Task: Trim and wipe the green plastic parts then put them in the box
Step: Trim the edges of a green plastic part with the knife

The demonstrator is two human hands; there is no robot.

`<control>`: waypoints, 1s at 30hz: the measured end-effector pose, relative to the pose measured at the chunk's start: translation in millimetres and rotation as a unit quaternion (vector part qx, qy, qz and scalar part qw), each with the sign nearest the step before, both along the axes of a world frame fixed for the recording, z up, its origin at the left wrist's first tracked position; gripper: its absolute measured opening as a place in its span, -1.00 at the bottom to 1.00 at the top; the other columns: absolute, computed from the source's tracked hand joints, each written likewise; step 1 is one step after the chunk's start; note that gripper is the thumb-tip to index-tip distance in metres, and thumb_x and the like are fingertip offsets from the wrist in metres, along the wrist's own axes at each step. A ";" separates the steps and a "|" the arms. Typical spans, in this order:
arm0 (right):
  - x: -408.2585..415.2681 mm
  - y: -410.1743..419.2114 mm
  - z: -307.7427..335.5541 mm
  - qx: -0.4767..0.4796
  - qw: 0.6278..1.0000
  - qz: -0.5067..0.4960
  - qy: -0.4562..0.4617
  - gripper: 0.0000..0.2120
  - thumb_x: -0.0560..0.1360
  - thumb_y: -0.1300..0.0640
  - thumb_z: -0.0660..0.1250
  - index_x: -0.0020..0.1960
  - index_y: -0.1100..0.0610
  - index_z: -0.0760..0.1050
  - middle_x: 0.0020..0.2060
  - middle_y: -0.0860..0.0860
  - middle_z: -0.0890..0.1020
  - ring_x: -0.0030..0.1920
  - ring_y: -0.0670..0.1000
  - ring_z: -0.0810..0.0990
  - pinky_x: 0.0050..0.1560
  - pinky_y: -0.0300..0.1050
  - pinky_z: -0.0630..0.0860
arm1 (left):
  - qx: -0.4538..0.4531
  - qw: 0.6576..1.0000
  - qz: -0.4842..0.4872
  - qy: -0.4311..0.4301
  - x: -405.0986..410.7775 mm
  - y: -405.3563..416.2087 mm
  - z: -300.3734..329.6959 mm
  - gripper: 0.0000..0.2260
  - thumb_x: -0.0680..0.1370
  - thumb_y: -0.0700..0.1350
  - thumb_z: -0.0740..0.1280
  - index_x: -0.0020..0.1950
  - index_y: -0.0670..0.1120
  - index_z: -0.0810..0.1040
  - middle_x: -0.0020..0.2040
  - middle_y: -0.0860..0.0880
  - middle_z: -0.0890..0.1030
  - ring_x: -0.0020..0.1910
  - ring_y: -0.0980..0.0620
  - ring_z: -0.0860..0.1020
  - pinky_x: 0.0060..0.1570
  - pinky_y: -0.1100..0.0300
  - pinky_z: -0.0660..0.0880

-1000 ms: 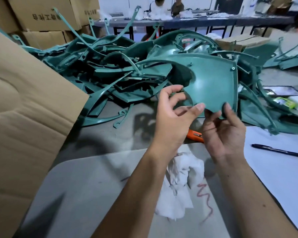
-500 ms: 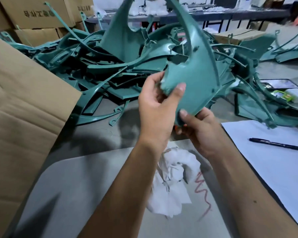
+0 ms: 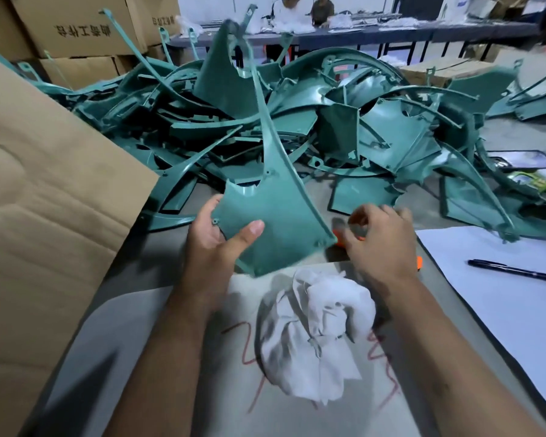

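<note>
1. My left hand (image 3: 216, 244) holds a green plastic part (image 3: 270, 212) up over the table (image 3: 133, 266): the thumb presses on its near face, the fingers are curled behind its left edge, and the palm faces me.
2. The part is a broad curved wedge at my hand, narrowing to a long strip that rises up and away above the pile of green parts (image 3: 344, 127).
3. My right hand (image 3: 379, 241) is just beside the part's lower right corner, back of the hand up, fingers curled down over an orange tool (image 3: 420, 262) lying on the table. I cannot tell whether they have closed on it; the hand is blurred.
4. A crumpled white cloth (image 3: 322, 329) lies on a grey sheet (image 3: 139, 357) between my forearms, over some red scribbles (image 3: 382, 351) I cannot read.
5. A cardboard box (image 3: 44, 216) stands to my left.
6. A black pen (image 3: 514, 271) rests on white paper (image 3: 501, 298) to my right.
7. The stacked cartons (image 3: 76, 26) behind carry dark printed characters, too unclear to read.
</note>
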State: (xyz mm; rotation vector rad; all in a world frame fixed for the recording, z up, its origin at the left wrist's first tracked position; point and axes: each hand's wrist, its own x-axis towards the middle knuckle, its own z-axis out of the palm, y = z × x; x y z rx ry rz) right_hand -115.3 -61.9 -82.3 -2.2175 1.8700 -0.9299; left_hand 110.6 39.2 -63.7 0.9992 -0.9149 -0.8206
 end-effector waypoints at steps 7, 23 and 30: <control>-4.9 -0.7 7.8 0.120 0.988 0.058 0.072 -0.61 0.47 -0.22 0.50 0.09 0.05 0.58 0.03 0.08 0.61 0.08 0.20 0.55 0.02 0.07 0.51 | 0.098 0.980 -0.161 0.062 -5.1 -0.8 -8.5 -0.68 0.47 -0.21 0.47 0.21 -0.22 0.56 0.06 -0.21 0.72 -0.06 -0.12 0.71 -0.11 0.09 0.65; 18.2 23.4 20.2 -0.152 0.935 0.295 -0.121 -0.65 0.73 0.12 0.16 -0.18 0.17 0.51 -0.37 -0.02 0.50 -0.38 0.01 0.43 -0.31 -0.19 0.30 | 0.130 0.938 0.168 -0.273 6.1 -8.6 -11.7 -0.62 0.47 0.30 0.32 -0.01 -0.01 0.56 -0.16 0.07 0.65 -0.12 0.04 0.60 -0.01 -0.05 0.56; 15.1 24.6 17.5 -0.111 0.941 0.289 -0.136 -0.58 0.74 0.01 0.11 -0.22 0.17 0.44 -0.44 0.03 0.50 -0.45 0.07 0.49 -0.35 0.01 0.36 | 0.085 0.949 0.085 -0.291 21.6 -3.9 -10.8 -0.62 0.55 0.27 0.24 -0.13 -0.04 0.52 -0.31 0.05 0.52 -0.28 -0.05 0.47 -0.19 -0.07 0.43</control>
